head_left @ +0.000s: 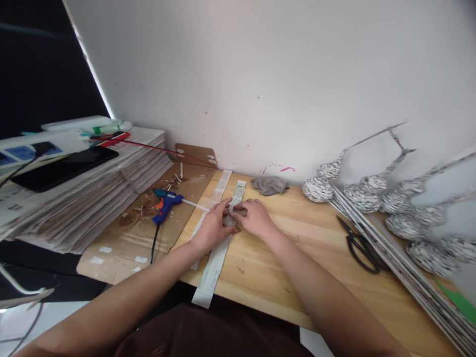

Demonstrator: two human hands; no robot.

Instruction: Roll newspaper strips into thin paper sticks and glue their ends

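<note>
A long strip of printed paper lies slantwise on the wooden table, its near end hanging over the front edge. My left hand is on the middle of this strip, fingers bent and thumb toward the right. From the right, my right hand meets it with curled fingers, thumb and forefinger pinched at the paper. Both sets of fingertips nearly touch, and they hide the part of the strip between them. A second paper strip lies just left, partly covered by my left hand.
A blue glue gun with a white stick rests on cardboard. Stacked newspapers with a phone stand left. A grey cloth is by the wall. Black scissors, paper rods and several woven paper gourds lie right.
</note>
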